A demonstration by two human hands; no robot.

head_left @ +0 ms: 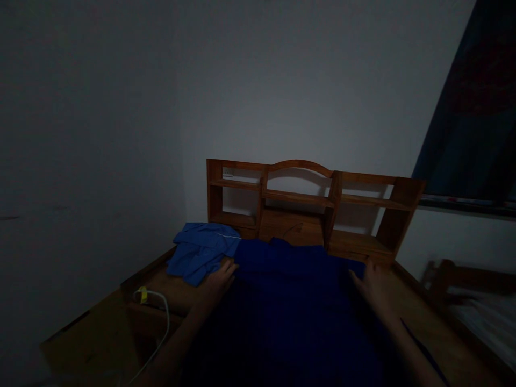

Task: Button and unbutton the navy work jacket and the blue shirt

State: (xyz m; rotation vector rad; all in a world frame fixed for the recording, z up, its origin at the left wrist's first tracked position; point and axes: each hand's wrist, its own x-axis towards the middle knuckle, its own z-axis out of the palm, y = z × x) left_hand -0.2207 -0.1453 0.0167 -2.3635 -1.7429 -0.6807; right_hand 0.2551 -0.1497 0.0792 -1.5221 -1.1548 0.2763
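Pretty dark shot, so take the colours with a grain of salt. Count first: two hands, two pieces of blue cloth, one wooden headboard shelf unit, one white cable.

The left hand (220, 279) lies flat with fingers stretched out, pressing on the left edge of the dark blue cloth (290, 301), not clenched around anything. Its fingertips sit right where that cloth meets the lighter blue garment (201, 250). The right hand (373, 285) is on the right edge of the same dark cloth, fingers spread and resting on top; I can't tell if the thumb is pinching a fold underneath, it's too dim there. So both hands are on the dark blue cloth, which is spread over the wooden surface (169, 293) between the arms and reaches up to the foot of the headboard.

The lighter blue garment is crumpled in a heap at the far left, just beside the dark one, and has a thin white stripe along one edge.

The headboard shelf (310, 204) has several open compartments. The top left one holds a small pale thing I can't make out. The others look bare from here.

The white cable (161, 322) loops off the near left corner, with a yellowish bit at its end.
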